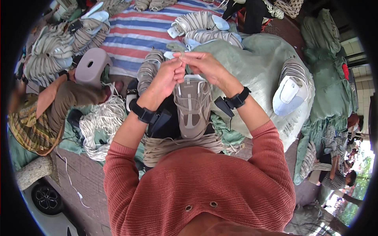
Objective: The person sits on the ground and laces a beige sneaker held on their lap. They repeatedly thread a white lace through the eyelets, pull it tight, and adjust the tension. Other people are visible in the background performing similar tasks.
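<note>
Soft even daylight, faint shadows, blown-out glare beside foliage [359, 196] at right, fisheye-bent edges, black rim

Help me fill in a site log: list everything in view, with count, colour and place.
Sneaker upper: one, taupe, in the lap
Nested upper stacks: several, grey, all around
Striped sheet: one, red, white and blue, top centre
Woven sack: one, pale green, right of centre
Sacks: several, dark green, far right
Plastic stool: one, mauve, upper left
Cord heap: one, cream, left of lap
Cord bundle: one, beige, across lap
Cable: one, white, lower left
Car: one, silver, lower left
Other people: several, mixed clothing, left, top, right
Background clutter: too small to name
Sweater: one, rust, on torso
Wrist devices: two, black, one per wrist
Left hand: one, bare, above lap
Right hand: one, bare, beside the left
</note>
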The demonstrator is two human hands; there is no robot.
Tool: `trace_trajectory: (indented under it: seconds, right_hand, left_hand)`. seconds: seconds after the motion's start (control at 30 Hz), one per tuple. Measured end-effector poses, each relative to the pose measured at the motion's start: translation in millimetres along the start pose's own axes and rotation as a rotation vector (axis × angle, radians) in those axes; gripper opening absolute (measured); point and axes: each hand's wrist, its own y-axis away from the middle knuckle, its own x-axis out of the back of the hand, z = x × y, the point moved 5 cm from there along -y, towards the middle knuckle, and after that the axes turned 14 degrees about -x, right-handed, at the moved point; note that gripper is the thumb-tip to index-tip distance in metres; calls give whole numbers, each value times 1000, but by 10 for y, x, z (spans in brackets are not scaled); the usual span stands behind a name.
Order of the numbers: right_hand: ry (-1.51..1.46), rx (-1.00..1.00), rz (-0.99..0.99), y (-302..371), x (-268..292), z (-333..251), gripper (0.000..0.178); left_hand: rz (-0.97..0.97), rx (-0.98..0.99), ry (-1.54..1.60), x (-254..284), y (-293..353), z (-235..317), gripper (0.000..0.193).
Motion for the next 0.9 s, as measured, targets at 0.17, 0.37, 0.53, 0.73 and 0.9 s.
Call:
trace_trajectory:
  seconds: [0.17, 0.37, 0.53, 0.73, 0.9]
  right_hand:
    - [193, 57, 172, 110, -45, -177, 40]
    - [350, -34, 8, 276, 26, -237, 47]
    - [376, 85, -135, 331, 196, 267, 62]
    - [166, -9, 319, 428, 976, 655, 22]
    - [311, -20, 286, 901, 1017, 133, 19]
  left_hand:
    - [-6, -160, -27, -71, 70, 114, 13]
    - [-103, -264, -45, -347, 108, 362, 20]
    - [-171, -395, 4, -557, -56, 724, 22]
    - [-97, -329, 73, -519, -204, 551, 16]
    - [-131, -314, 157, -458, -329, 646, 17]
